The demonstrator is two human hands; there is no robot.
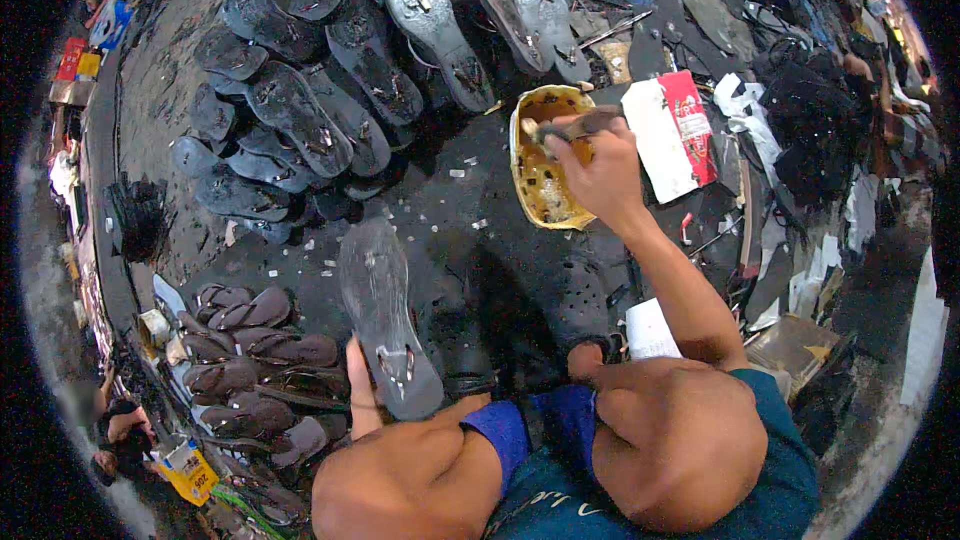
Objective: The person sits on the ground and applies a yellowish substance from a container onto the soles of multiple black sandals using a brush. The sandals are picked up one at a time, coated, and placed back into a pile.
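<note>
A dark grey shoe sole (pixel 375 285), with wet-looking streaks along its upper face, is held up in front of my left knee. My left hand (pixel 360 385) grips it from the side near its lower end; most of the fingers are hidden beneath. Over a cut-open yellow tub (pixel 518 180) stained brown inside, my right hand (pixel 605 165) holds a short brush (pixel 555 130), its pale tip inside the rim. Small dark bits and a whitish patch lie in the tub.
Many grey soles (pixel 300 115) lie piled at the far left. Brown flip-flops (pixel 250 350) are stacked beside my left knee. Right of the tub lies a red and white box (pixel 670 135), with scraps and black cloth (pixel 815 120) beyond.
</note>
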